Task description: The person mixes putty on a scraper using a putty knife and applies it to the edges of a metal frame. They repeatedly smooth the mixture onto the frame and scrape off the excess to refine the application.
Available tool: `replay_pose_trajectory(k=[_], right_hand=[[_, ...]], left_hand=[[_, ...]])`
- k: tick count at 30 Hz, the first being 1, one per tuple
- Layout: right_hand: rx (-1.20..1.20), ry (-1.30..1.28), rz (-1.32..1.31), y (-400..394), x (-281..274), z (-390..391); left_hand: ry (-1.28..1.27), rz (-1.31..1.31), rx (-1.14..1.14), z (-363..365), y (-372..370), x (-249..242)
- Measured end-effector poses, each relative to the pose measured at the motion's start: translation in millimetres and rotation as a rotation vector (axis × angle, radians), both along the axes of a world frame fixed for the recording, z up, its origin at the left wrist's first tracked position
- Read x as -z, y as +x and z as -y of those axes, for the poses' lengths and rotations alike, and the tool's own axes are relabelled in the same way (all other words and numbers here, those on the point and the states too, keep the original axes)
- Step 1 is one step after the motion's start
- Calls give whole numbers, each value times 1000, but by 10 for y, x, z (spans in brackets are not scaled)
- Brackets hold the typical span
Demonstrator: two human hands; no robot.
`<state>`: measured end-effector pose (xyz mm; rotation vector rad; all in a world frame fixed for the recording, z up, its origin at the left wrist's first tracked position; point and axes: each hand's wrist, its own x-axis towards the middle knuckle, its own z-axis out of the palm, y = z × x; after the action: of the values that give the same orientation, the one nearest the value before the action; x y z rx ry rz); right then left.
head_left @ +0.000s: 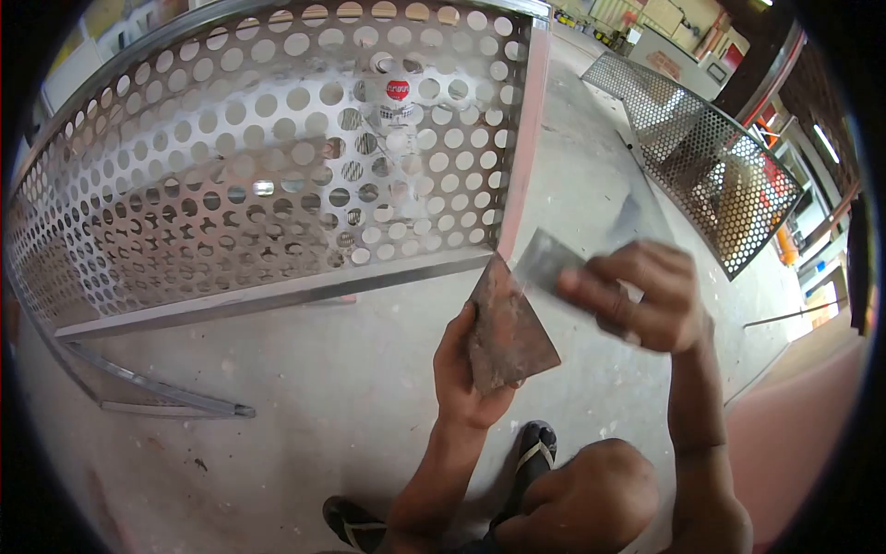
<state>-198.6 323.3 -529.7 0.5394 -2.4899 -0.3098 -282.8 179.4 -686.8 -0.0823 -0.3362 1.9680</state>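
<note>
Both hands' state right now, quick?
Left hand: closed, holding the dirty plate.
Right hand: closed, holding the grey blade, blurred.

The scene is viewed from the person's head, with the camera faced forward and steeply down. The near perforated panel (295, 166) is seen close up and at a slant. Below its right corner, the left hand (454, 365) and right hand (646, 300) are shown from above, at close range. The knee (600, 480) is caught lower still; beyond the panel's right side, the far mesh panel (711, 157) is taken in from farther off.
</note>
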Motion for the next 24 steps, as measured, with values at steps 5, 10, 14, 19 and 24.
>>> replay_pose_trajectory(k=[5, 10, 14, 19, 24], right_hand=[[142, 62, 211, 276, 230, -138], [346, -29, 384, 511, 429, -489], [655, -967, 133, 411, 661, -568], [634, -1047, 132, -30, 1325, -642], [518, -969, 87, -294, 1353, -659]], left_hand=[[-289, -28, -67, 36, 55, 19], [-229, -379, -398, 156, -73, -232], [-417, -643, -565, 93, -155, -159], [-641, -529, -586, -45, -34, -27], [-638, -634, -618, -93, -33, 152]])
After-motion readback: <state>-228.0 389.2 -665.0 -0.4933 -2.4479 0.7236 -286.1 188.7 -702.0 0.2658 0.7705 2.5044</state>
